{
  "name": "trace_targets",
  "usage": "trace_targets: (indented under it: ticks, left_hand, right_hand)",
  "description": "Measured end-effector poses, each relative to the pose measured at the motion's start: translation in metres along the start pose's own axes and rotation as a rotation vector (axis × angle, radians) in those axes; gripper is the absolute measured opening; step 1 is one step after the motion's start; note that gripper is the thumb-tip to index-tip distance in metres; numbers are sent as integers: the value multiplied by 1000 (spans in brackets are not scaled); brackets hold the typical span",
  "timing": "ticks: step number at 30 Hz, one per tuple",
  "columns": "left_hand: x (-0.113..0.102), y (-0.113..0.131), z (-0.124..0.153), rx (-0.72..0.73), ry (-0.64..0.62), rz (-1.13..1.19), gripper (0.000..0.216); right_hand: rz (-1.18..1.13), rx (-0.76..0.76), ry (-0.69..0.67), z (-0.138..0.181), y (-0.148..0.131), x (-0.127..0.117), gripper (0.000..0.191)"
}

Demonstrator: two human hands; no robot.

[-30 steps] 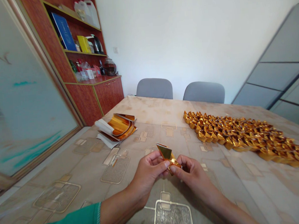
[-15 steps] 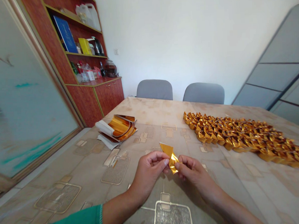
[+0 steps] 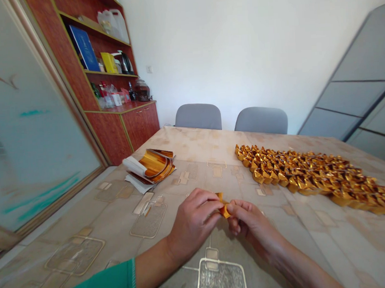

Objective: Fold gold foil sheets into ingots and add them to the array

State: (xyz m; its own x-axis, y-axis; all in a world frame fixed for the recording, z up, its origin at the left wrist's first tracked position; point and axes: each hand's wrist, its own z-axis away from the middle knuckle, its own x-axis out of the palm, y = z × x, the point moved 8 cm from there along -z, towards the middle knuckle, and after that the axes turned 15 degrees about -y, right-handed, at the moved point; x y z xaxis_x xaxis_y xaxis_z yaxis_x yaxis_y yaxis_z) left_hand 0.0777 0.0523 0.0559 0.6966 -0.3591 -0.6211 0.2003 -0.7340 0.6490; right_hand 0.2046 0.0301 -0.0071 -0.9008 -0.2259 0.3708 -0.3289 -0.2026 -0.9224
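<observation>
A small folded piece of gold foil paper (image 3: 226, 211) is pinched between both hands above the table, partly covered by fingers. My left hand (image 3: 196, 219) is closed on its left side, with the back of the hand turned up. On the other side, my right hand (image 3: 248, 216) grips it between thumb and fingers. To the left lies a curled stack of gold foil paper sheets (image 3: 158, 165) with white backs. Rows of folded gold foil pieces (image 3: 297, 170) stand packed together on the right.
A patterned cloth covers the table (image 3: 95, 209). Two grey chairs (image 3: 197, 116) stand at the far edge by a white wall. A reddish wooden cabinet (image 3: 109, 131) with shelves of household items is at back left, beside a frosted glass door (image 3: 33, 126).
My left hand has rolled over the foil paper, so its back now faces up. Less of the paper shows, and its upper flap no longer sticks out as far.
</observation>
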Motion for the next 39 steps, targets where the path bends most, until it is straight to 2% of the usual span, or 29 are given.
trace_targets:
  ticks: [6, 11, 12, 14, 17, 19, 21, 23, 30, 35, 39]
  left_hand:
    - [4, 4, -1, 45, -13, -19, 29]
    - [-1, 10, 2, 136, 83, -109, 17]
    - [-3, 7, 2, 98, 98, -93, 15]
    - [-8, -8, 1, -80, 141, 38, 11]
    - [-5, -36, 7, -399, 199, 463, 5]
    - [7, -44, 11, -511, 188, 743, 9]
    - [18, -44, 14, -559, 160, 918, 14]
    - [27, -41, 17, -588, 128, 997, 18]
    - [40, -38, 23, -641, 68, 1056, 23]
    - [46, -40, 24, -657, 33, 1134, 27]
    - [41, -45, 25, -701, 40, 1192, 29]
  right_hand:
    - [-113, -43, 2, 1, -2, 1, 35]
    - [-27, -24, -22, 0, -1, 1, 42]
    - [37, -34, -23, 0, -4, -1, 45]
    - [197, -109, 23, 3, -17, -7, 50]
    - [398, -249, 116, 9, -38, -12, 38]
    - [428, -246, 73, 8, -39, -5, 32]
    - [382, -208, -5, 4, -32, 5, 33]
    - [304, -205, -28, 2, -24, 11, 32]
    - [188, -196, -32, 0, -7, 8, 33]
    - [229, -174, -67, -1, -8, 7, 33]
    - [486, -215, -89, 5, -24, 5, 18]
